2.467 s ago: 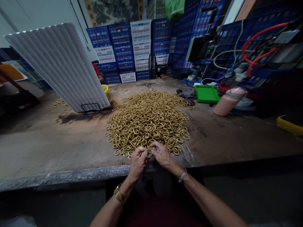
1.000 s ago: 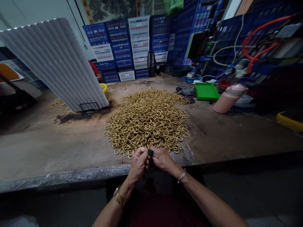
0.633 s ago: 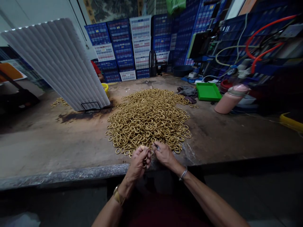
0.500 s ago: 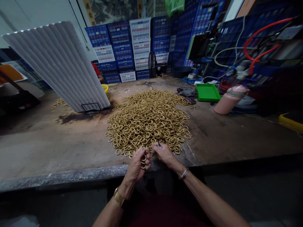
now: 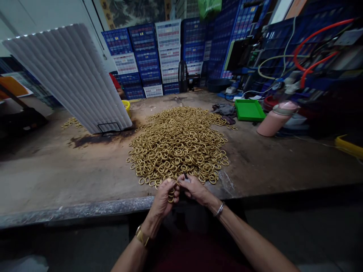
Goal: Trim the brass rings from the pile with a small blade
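A large heap of brass-coloured rings (image 5: pixel 181 143) lies on the worktable in front of me. At its near edge, my left hand (image 5: pixel 165 194) is closed around several rings (image 5: pixel 171 195), which hang in its curled fingers. My right hand (image 5: pixel 195 187) is pinched close beside the left fingertips. A small tool with a black end and a greyish body (image 5: pixel 186 176) sticks up from its grip; its exact kind is too small to make out. The fingertips of both hands nearly meet, and what lies between them is partly hidden.
A ribbed white panel (image 5: pixel 70 79) leans in a wire stand at left. To the right are a green tray (image 5: pixel 249 110), a pink bottle (image 5: pixel 276 120) and dark cloths (image 5: pixel 224 109). Stacked crates (image 5: pixel 146 56) stand behind. The table's front edge (image 5: pixel 85 209) is film-wrapped. Someone's red sleeve (image 5: pixel 115 81) shows behind the panel.
My right hand has shifted slightly left and down, closer to the left fingertips, and the tool now points more upright. My left hand stays almost in place with its rings.
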`<state>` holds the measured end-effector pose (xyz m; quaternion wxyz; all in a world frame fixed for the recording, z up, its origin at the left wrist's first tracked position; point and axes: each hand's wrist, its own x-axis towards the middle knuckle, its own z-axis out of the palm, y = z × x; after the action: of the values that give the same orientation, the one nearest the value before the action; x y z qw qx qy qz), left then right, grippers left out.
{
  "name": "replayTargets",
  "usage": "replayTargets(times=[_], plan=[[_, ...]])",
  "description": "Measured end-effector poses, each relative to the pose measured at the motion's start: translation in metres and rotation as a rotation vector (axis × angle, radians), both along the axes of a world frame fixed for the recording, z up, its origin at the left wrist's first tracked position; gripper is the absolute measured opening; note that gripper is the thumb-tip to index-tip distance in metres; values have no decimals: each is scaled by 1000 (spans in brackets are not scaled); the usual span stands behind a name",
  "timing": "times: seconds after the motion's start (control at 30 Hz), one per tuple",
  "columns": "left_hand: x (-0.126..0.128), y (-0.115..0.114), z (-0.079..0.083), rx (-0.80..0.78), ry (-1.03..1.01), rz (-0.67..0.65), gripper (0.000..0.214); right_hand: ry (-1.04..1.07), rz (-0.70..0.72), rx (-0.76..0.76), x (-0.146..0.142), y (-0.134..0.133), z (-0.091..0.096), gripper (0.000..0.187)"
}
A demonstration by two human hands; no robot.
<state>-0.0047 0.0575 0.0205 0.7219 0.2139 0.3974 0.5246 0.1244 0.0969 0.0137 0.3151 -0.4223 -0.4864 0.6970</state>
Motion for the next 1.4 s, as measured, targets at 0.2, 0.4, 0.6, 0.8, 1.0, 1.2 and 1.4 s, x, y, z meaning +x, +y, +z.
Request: replayTargets(times=[0.2, 0.4, 0.6, 0.8, 1.0, 1.2, 1.4], plan=[[-1, -3, -7, 32, 71, 26, 29, -51, -102, 56, 0, 3, -13, 19], [3, -5, -11, 96, 194, 61, 30, -50, -67, 57, 0, 4, -12, 22], [2, -6, -12, 158, 326, -4, 29, -17, 40, -13, 3, 1, -6, 23], [2, -6, -7, 148, 402, -38, 29, -1, -24, -44, 2, -1, -9, 23], [2, -8, -13, 93, 262, 28, 30, -105, -143, 114, -1, 1, -7, 16], [1, -6, -14, -13, 125, 75, 34, -307, -158, 494, 3, 3, -1, 8], [7, -6, -16, -10, 97, -26, 28, -319, -80, 651, 9, -1, -7, 10]])
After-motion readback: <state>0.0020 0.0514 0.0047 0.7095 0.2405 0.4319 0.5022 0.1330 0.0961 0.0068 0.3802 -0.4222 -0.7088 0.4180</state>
